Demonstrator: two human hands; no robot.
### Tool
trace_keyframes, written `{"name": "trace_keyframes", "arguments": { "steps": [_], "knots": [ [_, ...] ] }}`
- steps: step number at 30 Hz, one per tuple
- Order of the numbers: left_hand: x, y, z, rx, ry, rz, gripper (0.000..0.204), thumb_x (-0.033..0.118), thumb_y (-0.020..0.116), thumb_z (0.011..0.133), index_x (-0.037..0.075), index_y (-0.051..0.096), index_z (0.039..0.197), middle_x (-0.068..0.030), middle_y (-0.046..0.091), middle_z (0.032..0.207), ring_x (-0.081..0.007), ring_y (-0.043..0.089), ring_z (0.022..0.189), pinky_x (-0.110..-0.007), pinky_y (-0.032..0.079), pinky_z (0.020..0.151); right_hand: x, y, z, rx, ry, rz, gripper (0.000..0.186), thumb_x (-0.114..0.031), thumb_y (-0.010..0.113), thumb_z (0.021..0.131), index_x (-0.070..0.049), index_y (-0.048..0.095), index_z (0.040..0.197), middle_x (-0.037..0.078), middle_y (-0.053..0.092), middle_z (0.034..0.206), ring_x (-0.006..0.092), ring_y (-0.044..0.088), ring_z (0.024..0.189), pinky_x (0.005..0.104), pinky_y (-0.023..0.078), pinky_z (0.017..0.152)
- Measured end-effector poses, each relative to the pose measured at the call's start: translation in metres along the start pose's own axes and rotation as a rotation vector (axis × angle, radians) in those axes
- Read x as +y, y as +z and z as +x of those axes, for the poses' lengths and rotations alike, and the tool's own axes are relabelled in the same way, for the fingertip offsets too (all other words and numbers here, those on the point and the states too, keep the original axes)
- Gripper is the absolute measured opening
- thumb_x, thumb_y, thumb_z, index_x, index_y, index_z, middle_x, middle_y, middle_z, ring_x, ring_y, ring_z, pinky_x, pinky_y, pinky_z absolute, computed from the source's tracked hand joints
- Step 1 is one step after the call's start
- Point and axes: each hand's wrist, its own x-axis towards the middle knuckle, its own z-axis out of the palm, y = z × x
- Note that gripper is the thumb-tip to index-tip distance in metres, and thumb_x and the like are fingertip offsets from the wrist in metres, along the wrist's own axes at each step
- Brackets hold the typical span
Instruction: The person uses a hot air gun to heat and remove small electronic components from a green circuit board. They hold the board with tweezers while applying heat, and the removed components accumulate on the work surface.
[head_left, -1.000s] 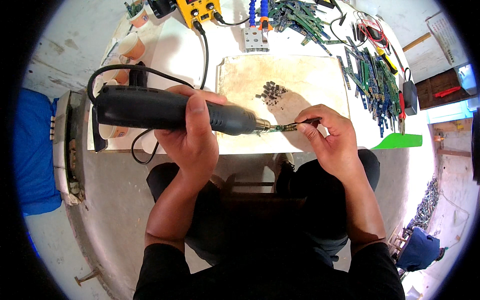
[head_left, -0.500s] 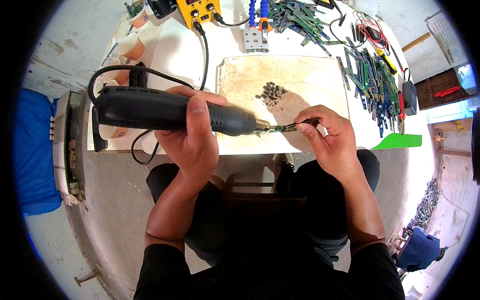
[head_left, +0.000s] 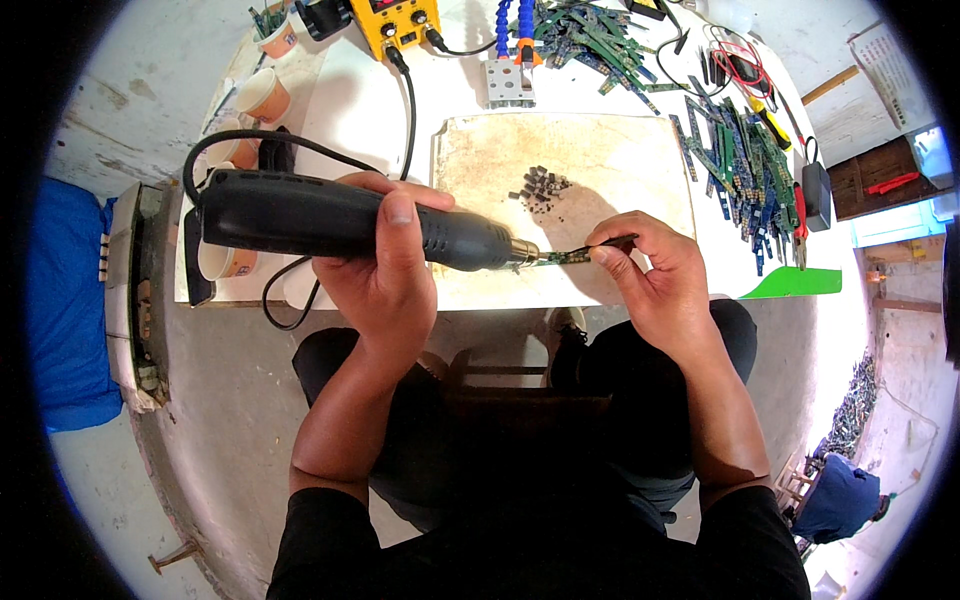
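Note:
A black hot air gun (head_left: 320,218) lies nearly level in my left hand (head_left: 385,275), with my fingers wrapped around its body. Its metal nozzle points right, at one end of a narrow green circuit board strip (head_left: 572,257) close to the table's front edge. My right hand (head_left: 660,280) pinches a thin dark tool that looks like tweezers (head_left: 620,241), its tip at the strip. Whether the tip grips the strip or only touches it, I cannot tell. Beyond the strip, a small heap of dark chip-like parts (head_left: 541,184) rests on a stained pale board (head_left: 480,150).
Circuit board strips are piled at the right (head_left: 745,170) and the back (head_left: 590,40). A yellow control unit (head_left: 395,22) and a metal block (head_left: 511,82) with blue flexible hoses stand behind. Paper cups (head_left: 264,96) line the left, near the gun's black cable (head_left: 412,110).
The rear of the hot air gun has shifted slightly to the right. My right hand and the strip are almost where they were.

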Motion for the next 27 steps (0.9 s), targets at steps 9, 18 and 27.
{"name": "trace_keyframes", "arguments": {
  "steps": [9, 18, 27],
  "knots": [
    [-0.0006, -0.0011, -0.0005, -0.005, -0.001, -0.009, 0.022, 0.022, 0.052, 0.099, 0.001, 0.052, 0.105, -0.0163, 0.069, 0.079, -0.0201, 0.069, 0.075, -0.028, 0.055, 0.074, -0.001, -0.0025, -0.0005, -0.04, 0.019, -0.011, 0.006, 0.001, 0.066, 0.091, 0.001, 0.065, 0.097, 0.008, 0.067, 0.092, 0.0132, 0.061, 0.084, 0.0255, 0.049, 0.077],
    [-0.0017, -0.0012, -0.0006, -0.001, 0.001, 0.006, 0.022, 0.022, 0.051, 0.098, 0.001, 0.052, 0.104, -0.0164, 0.069, 0.078, -0.0206, 0.068, 0.074, -0.029, 0.054, 0.074, -0.0017, -0.002, -0.0006, -0.025, 0.034, -0.016, 0.006, 0.001, 0.067, 0.09, 0.001, 0.066, 0.095, 0.009, 0.068, 0.09, 0.0148, 0.063, 0.081, 0.0262, 0.05, 0.075],
    [0.0009, 0.0, 0.0, 0.01, -0.01, 0.012, 0.022, 0.022, 0.052, 0.098, 0.001, 0.05, 0.104, -0.016, 0.068, 0.078, -0.0206, 0.067, 0.074, -0.03, 0.054, 0.074, -0.0005, 0.0005, -0.0006, 0.01, 0.039, 0.005, 0.007, 0.0, 0.068, 0.087, 0.0, 0.067, 0.095, 0.012, 0.068, 0.089, 0.0218, 0.067, 0.08, 0.0293, 0.052, 0.073]
  ]
}}
